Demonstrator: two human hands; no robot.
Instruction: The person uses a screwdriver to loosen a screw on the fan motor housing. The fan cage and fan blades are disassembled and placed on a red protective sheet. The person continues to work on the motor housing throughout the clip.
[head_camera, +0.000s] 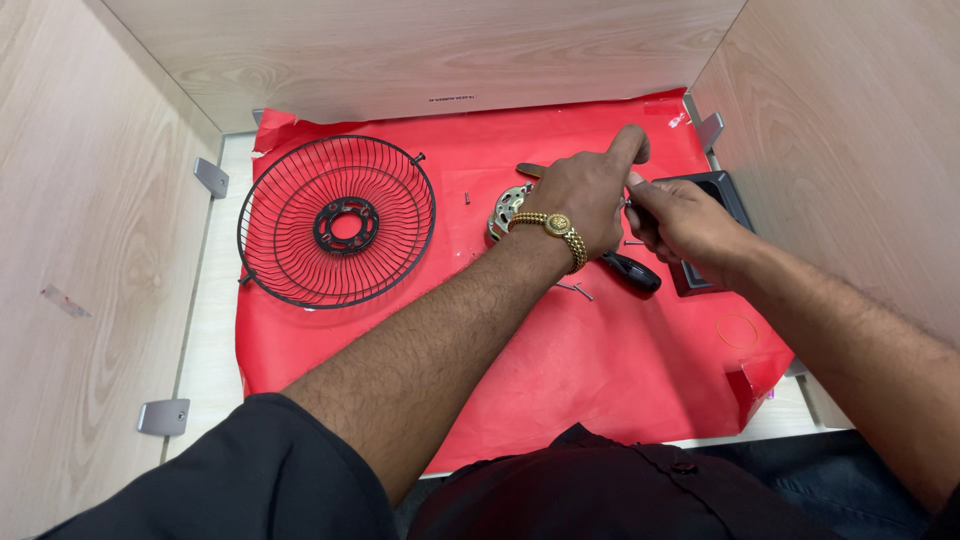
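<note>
My left hand, with a gold bracelet on the wrist, lies palm down over the right side of a round perforated metal motor part on the red mat. Its fingers are curled and the index finger points away; what it grips is hidden. My right hand meets it from the right, fingertips pinched on a small thin metal piece. A black-handled screwdriver lies on the mat beneath both hands.
A black wire fan guard lies at the mat's left. A black square tray stands behind my right hand. Small screws and a rubber band lie on the mat. Wooden walls close in three sides.
</note>
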